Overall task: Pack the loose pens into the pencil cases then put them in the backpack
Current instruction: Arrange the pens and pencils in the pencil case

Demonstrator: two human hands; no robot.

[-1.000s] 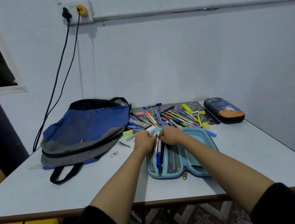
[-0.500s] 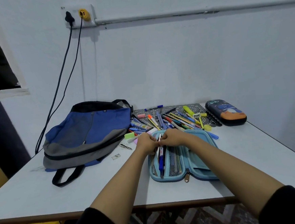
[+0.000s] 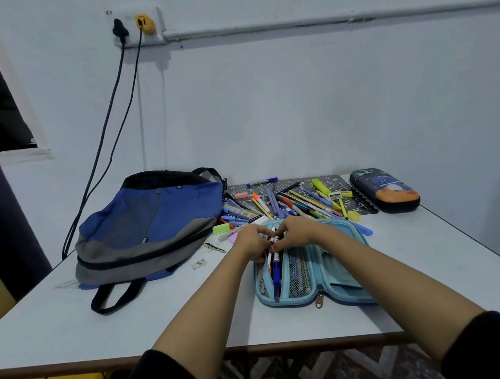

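The left hand (image 3: 250, 243) and right hand (image 3: 299, 231) clamp curled fingers on pens (image 3: 275, 266) inside the open pencil case (image 3: 293, 302).

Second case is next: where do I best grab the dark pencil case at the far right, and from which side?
I'd take the dark pencil case across its narrow width at mid-length, from above and the near side, with the right hand. It lies flat, closed, a rounded oblong; loose pens crowd its left.
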